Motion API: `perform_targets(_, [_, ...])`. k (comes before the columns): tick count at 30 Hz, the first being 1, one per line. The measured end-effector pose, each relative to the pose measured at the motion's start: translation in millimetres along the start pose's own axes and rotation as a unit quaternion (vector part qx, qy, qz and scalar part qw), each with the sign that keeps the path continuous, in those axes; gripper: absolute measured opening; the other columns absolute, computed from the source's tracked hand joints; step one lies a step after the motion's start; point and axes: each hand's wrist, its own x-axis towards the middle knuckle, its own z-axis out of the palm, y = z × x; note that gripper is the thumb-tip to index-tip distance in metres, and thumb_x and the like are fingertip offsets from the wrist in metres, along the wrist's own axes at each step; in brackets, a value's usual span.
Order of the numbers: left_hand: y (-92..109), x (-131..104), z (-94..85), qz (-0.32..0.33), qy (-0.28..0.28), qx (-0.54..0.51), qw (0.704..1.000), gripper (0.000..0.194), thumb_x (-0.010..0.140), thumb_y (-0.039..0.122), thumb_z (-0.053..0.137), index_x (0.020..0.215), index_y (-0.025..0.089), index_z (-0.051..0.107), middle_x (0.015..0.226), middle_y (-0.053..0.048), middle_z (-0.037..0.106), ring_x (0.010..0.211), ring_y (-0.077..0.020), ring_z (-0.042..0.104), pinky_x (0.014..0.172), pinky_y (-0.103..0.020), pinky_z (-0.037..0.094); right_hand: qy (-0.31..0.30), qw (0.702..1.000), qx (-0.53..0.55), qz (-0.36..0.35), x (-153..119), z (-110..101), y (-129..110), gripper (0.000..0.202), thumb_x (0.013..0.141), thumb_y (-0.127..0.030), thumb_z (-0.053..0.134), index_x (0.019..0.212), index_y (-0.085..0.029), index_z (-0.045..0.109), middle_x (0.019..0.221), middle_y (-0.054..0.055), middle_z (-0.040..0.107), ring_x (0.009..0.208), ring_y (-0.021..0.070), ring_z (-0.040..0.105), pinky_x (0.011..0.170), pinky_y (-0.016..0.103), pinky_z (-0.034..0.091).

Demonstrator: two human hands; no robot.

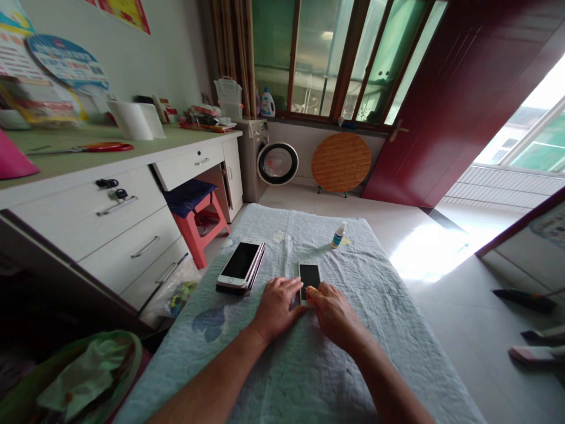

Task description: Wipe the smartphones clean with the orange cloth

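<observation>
A white smartphone (309, 274) with a dark screen lies face up on the cloth-covered table. My left hand (277, 303) holds it at its left side, fingertips on the long edge and thumb by the lower end. Over the lower right of the screen, my right hand (332, 309) has its fingers closed on a small orange piece (311, 292), mostly covered by the fingers; it looks like a bit of cloth. To the left rests a stack of phones (241, 264), a white one on top. Beyond the smartphone stands a small spray bottle (338, 235) with a blue label.
A pale blue quilted cloth (366, 282) covers the table. On the left are a white desk with drawers (128, 206), a red stool (200, 224) and a bin (132, 353). Behind stand a washing machine (253, 153) with its door open and a round wooden tabletop (341, 162).
</observation>
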Motion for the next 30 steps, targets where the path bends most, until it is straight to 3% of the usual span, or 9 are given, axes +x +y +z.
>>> perform_targets(5, [0.4,-0.2,-0.6,0.000,0.005,0.010,1.000,0.047,0.083,0.046,0.066,0.124,0.022,0.062,0.134,-0.005,0.059,0.115,-0.0274,0.051,0.102,-0.044,0.038,-0.031,0.998,0.034,-0.046,-2.7,-8.5,-1.3,0.023,0.087,-0.011,0.043,0.079,-0.019,0.064,0.079,0.002,0.051,0.075,0.0132,0.047,0.068,0.024,0.030])
perform_targets(15, [-2.3,-0.4,2.2,0.000,0.009,0.020,1.000,0.051,0.078,0.033,0.074,0.126,0.024,0.060,0.134,-0.004,0.059,0.115,-0.0267,0.051,0.103,-0.043,0.039,-0.062,0.997,0.050,0.003,-6.3,-31.1,25.3,0.029,0.078,-0.009,0.045,0.078,-0.021,0.071,0.077,0.001,0.055,0.071,0.0121,0.052,0.066,0.023,0.032])
perform_targets(22, [-1.7,0.2,1.0,-0.002,0.006,0.013,1.000,0.048,0.079,0.033,0.072,0.124,0.023,0.061,0.134,-0.004,0.059,0.115,-0.0267,0.051,0.102,-0.043,0.040,-0.061,0.997,0.034,-0.019,-7.9,-27.8,14.2,0.025,0.079,-0.009,0.047,0.076,-0.020,0.069,0.076,0.001,0.054,0.074,0.0127,0.050,0.065,0.024,0.030])
perform_targets(30, [-0.9,1.2,-4.1,0.003,-0.018,0.016,1.000,0.046,0.083,0.036,0.066,0.126,0.022,0.060,0.136,-0.005,0.057,0.117,-0.0280,0.051,0.104,-0.044,0.039,-0.025,0.996,0.027,-0.077,-4.4,-5.1,-9.1,0.020,0.089,-0.014,0.045,0.083,-0.018,0.063,0.082,0.002,0.053,0.076,0.0136,0.047,0.073,0.026,0.031])
